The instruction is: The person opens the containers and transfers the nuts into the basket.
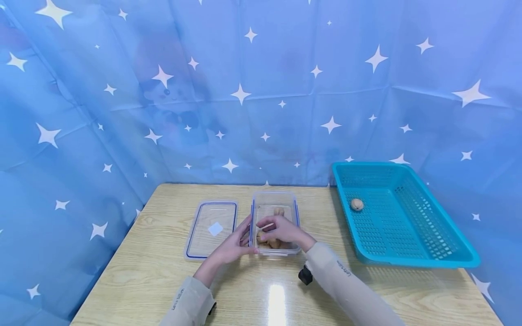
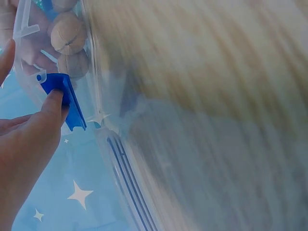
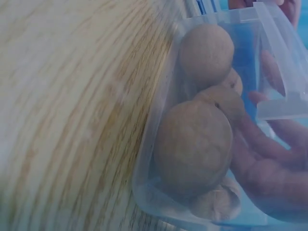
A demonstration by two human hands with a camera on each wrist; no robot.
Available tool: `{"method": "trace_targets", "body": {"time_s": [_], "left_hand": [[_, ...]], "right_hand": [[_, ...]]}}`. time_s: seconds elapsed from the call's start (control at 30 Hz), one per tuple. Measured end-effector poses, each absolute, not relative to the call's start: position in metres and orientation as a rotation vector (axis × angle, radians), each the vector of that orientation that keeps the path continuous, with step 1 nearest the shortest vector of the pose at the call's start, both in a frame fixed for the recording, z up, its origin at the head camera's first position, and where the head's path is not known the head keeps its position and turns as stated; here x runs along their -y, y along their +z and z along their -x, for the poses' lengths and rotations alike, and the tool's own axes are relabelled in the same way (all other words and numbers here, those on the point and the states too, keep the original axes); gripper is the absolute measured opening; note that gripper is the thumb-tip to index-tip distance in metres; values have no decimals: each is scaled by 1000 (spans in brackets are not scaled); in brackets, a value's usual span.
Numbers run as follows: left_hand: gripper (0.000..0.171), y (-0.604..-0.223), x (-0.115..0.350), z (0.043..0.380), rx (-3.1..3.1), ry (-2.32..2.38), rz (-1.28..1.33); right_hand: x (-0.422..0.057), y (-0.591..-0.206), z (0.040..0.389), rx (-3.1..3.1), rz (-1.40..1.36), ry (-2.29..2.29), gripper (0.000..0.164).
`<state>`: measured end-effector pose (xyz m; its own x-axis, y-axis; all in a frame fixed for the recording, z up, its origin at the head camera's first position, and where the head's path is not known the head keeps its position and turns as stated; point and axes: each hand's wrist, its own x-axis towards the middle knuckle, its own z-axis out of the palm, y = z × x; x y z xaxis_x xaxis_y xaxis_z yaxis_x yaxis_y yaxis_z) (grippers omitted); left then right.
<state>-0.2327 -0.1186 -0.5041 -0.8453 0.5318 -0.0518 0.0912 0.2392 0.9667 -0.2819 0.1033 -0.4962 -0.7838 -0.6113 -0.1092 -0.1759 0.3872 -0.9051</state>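
A clear plastic storage box [image 1: 274, 198] with blue side clips holds several walnuts [image 3: 192, 147]. My left hand [image 1: 229, 248] grips the box's left side, fingers along the outer wall and thumb at the near corner. In the left wrist view a digit presses on a hanging blue clip [image 2: 66, 98]. My right hand [image 1: 284, 230] reaches down inside the box from the right. Its fingers pinch a walnut [image 3: 224, 102] among the others, seen through the box wall in the right wrist view.
Left of the box lies its clear lid [image 1: 200, 226], with a blue seal and a white square label. A teal plastic basket [image 1: 412, 226] stands at the right, a single walnut [image 1: 356, 204] inside it. Behind the wooden table [image 1: 142, 280] hangs a blue star-patterned curtain [image 1: 285, 149].
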Motion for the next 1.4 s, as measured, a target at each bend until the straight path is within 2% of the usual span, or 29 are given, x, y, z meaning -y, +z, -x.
{"method": "trace_targets", "body": {"time_s": [0.5,1.4], "left_hand": [[104,-504,117,233,-2148,1636,-526],[105,-503,117,232,-2183,1609,-531]], "right_hand": [[-97,-503,282,-2308,717,-1260,40],[-93,-499,276,-2387,625,-1274,28]]}}
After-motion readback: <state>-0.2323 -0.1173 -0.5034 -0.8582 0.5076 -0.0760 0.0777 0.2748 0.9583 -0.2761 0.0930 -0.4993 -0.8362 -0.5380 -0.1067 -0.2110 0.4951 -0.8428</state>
